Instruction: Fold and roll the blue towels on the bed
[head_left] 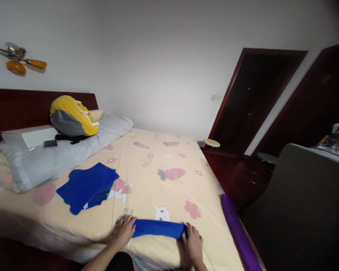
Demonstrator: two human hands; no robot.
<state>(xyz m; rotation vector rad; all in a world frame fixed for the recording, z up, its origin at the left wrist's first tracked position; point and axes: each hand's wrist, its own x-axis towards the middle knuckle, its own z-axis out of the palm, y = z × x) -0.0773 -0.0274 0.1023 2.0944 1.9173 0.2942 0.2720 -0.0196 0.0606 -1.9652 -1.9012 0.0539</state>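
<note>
both hands grip the rolled blue towel (158, 228) near the bed's (158, 165) front edge, left hand (125, 230) and right hand (192, 244) at opposite ends, its long axis crosswise between them.

1. Plain white wall (164, 56) behind the bed; a propeller-like fixture with orange blades (21, 60) hangs at upper left.
2. Dark wooden headboard (22, 109); a yellow-and-grey plush (70, 116) and a phone (50, 143) sit on grey bedding (45, 158).
3. Cream bedsheet (158, 169) with carrot and rabbit prints.
4. Dark open doorway (254, 98) at right, a small round stool (211, 143) near it.
5. Dim light; a grey chair back (305, 203) at right.
</note>
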